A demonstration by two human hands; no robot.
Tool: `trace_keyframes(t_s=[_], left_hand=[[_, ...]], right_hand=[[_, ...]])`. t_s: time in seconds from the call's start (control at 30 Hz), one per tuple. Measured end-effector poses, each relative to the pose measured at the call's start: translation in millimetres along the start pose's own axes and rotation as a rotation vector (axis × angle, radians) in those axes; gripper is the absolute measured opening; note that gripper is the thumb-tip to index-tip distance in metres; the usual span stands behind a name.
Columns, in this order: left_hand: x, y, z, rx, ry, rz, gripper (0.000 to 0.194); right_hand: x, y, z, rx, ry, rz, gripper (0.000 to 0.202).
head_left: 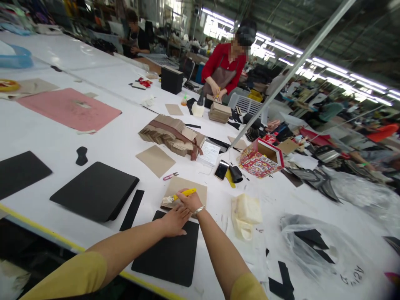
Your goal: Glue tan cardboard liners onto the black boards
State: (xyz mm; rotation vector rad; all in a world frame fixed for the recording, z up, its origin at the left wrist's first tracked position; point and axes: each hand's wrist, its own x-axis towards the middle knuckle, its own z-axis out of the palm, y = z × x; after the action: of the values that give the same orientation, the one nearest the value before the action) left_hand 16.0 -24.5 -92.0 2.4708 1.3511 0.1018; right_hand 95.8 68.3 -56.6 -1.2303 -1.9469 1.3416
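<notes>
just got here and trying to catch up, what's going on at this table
The person's right hand holds a yellow-handled brush, its bristles over the left part of a brown board. The left hand lies flat, reaching over the top edge of a black sheet just in front of the board. A cream container stands to the right, and pink snips lie beyond the board. Across the table, a co-worker in red has both hands at a small piece.

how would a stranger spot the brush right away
At the near side of the white table, find the tan board just beyond a black sheet. The right hand holds the brush over it. Its yellow handle and whitish bristles set it apart from those flat pieces.
</notes>
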Motion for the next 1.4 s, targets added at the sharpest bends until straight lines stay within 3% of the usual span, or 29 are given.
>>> trace_keyframes(t_s=[0.13,0.27,0.37,0.47,0.6,0.73,0.83,0.93,1.1,1.2,1.3,1.4], left_hand=[[-2,-7,13.0,-0.034,0.006,-0.005,0.077],[-3,-9,15.4,-0.072,0.005,0.017,0.08],[-2,-7,10.1,-0.093,-0.035,0.003,0.08],[0,-5,5.3,-0.086,-0.089,-0.026,0.077],[0,-5,4.6,-0.072,-0.121,-0.036,0.077],[0,-4,3.5,-0.041,-0.128,-0.035,0.075],[-1,-2,1.7,-0.011,-0.128,-0.04,0.073],[-1,-1,1.7,0.01,-0.126,-0.041,0.072],[-1,-1,2.6,0.018,-0.135,-0.037,0.07],[-1,1,4.5,0.015,-0.138,-0.06,0.072],[-1,5,8.8,0.011,-0.122,-0.07,0.073],[0,7,12.5,0.01,-0.065,-0.071,0.074]], right_hand=[[33,15,4,-0.047,-0.04,-0.025,0.009],[70,19,-4,0.047,0.139,0.129,0.011],[80,21,-15,0.06,0.259,0.231,0.015],[64,34,-40,0.016,0.311,0.303,0.019],[22,57,-93,-0.055,0.415,0.361,0.024],[-4,64,-127,-0.196,0.448,0.161,0.026],[-15,66,-123,-0.429,0.375,-0.096,0.022],[-45,72,-105,-0.654,0.162,-0.256,0.022],[-137,71,-84,-0.715,0.037,-0.356,0.024],[-164,49,-86,-0.658,0.035,-0.321,0.023],[-142,18,-85,-0.525,0.138,-0.321,0.023],[-83,-6,-60,-0.431,0.161,-0.407,0.023]])
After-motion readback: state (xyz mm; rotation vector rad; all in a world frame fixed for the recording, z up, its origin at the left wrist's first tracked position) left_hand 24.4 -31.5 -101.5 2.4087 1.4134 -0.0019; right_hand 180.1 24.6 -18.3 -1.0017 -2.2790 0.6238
